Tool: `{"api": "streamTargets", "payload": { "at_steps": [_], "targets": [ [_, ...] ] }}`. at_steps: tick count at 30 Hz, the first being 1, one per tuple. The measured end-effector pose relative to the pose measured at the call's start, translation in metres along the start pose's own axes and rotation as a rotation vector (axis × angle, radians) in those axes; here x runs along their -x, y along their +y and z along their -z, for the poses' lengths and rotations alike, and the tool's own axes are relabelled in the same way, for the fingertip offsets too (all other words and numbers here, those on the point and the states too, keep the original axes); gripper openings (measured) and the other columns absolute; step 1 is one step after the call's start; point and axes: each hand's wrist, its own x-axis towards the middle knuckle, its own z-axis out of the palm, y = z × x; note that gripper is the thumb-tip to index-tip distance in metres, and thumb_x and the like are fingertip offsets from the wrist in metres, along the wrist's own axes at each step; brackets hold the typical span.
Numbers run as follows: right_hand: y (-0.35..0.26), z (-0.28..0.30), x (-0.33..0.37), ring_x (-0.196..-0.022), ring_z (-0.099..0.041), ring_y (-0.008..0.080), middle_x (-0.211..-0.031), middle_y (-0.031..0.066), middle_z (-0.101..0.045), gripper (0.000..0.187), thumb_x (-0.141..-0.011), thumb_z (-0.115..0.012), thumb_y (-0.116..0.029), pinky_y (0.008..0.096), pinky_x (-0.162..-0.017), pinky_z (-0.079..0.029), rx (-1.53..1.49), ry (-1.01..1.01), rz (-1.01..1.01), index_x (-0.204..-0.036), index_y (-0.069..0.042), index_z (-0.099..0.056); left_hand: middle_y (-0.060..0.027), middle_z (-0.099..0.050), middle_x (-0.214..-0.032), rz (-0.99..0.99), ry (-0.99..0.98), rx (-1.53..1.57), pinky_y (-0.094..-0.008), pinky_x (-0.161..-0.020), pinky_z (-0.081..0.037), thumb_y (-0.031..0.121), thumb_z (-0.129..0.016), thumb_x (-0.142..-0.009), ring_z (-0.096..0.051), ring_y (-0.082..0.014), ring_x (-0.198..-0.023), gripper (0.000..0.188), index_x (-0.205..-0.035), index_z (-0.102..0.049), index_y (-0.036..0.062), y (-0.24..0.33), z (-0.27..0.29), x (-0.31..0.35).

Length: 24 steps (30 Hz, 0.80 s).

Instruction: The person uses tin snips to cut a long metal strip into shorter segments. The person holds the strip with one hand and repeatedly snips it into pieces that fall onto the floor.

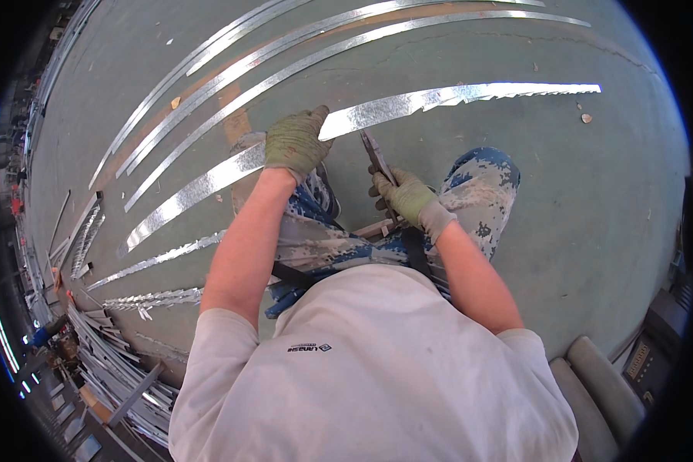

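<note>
My left hand point(294, 142), in an olive work glove, is closed around a long shiny sheet-metal strip point(377, 113). The strip runs across in front of my knees, smooth at the left, with a row of notched, bent tabs along the edge of its right part. My right hand point(410, 197), gloved too, grips dark tin snips point(376, 156) by the handles. Their tip points up toward the strip's near edge, just right of my left hand. Whether the jaws touch the metal is hard to see.
Several plain metal strips point(285, 71) lie on the green floor point(593, 192) beyond me. Notched strips point(154, 299) rest at my left, near a pile of metal profiles point(119, 369). Grey cushion-like shapes point(604, 385) are at the lower right.
</note>
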Motion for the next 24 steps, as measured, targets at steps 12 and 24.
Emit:
{"api": "streamTargets", "payload": {
  "at_steps": [12,24],
  "targets": [
    [0.0032,-0.0006,-0.0058,-0.075,-0.066,0.0151,-0.096,0.0047,-0.071,0.037,-0.109,-0.060,-0.037,0.0335,-0.061,-0.052,-0.005,0.042,0.038,-0.132,-0.009,-0.065,-0.0133,-0.073,-0.125,0.042,-0.075,0.000,-0.0472,-0.098,-0.056,0.039,-0.077,-0.089,-0.071,-0.0353,-0.115,0.059,-0.143,-0.065,0.0194,0.0002,-0.0028,-0.0036],
    [0.0042,-0.0030,-0.0082,-0.071,-0.065,0.0164,-0.092,0.0067,-0.072,0.039,-0.109,-0.061,-0.035,0.0346,-0.063,-0.053,0.002,0.066,0.062,-0.135,-0.007,-0.065,-0.0138,-0.073,-0.124,0.043,-0.092,-0.004,-0.0478,-0.096,-0.056,0.039,-0.077,-0.090,-0.071,-0.0358,-0.114,0.058,-0.142,-0.064,0.0196,0.0007,-0.0014,-0.0048]
  ]
}}
